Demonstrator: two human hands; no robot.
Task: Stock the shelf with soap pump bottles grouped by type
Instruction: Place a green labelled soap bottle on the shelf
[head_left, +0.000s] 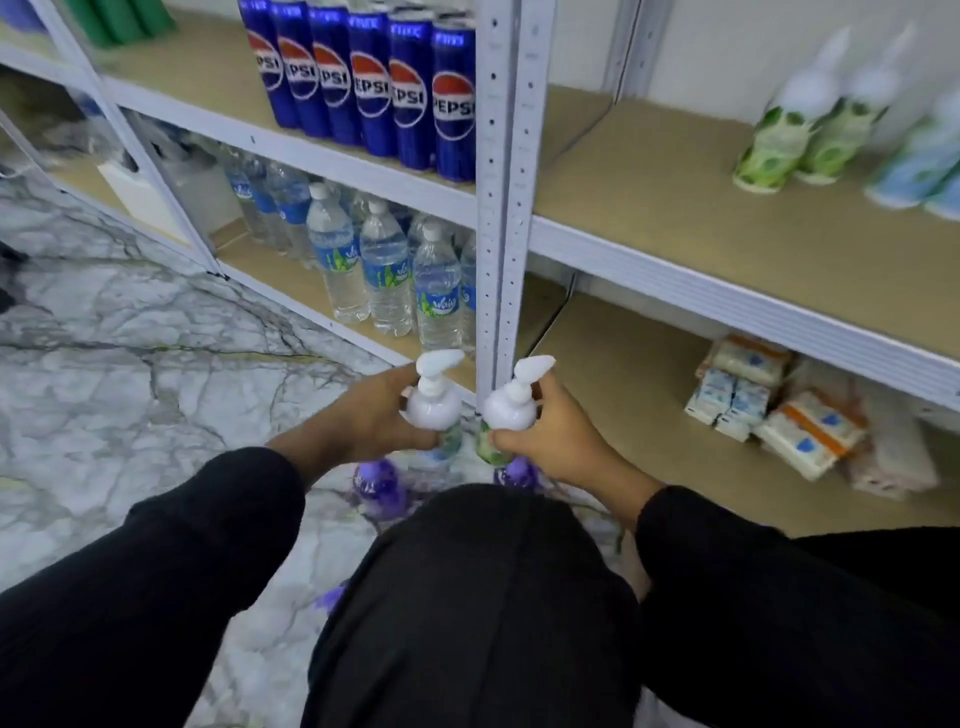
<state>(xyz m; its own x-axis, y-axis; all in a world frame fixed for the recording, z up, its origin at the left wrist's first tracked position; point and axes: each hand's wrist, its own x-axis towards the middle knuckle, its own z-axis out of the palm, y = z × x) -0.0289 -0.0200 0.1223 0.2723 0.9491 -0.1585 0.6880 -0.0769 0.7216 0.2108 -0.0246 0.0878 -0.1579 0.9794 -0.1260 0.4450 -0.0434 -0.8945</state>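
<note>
1. Soap pump bottle (435, 408) number one sits in the left hand (363, 418), low over the floor (130, 338). The fingers curl round its body.
2. Purple bottles (376, 486) wait on the floor just under both hands. A swinging hand could knock them over.
3. The second soap bottle (506, 413) has a green label. The right hand (558, 439) grips it tight, just beside the first.
4. The shelf (675, 218) holds green bottles (784, 140), then blue bottles (919, 161). The held labels are partly hidden, so one bottle could land in the wrong group.
</note>
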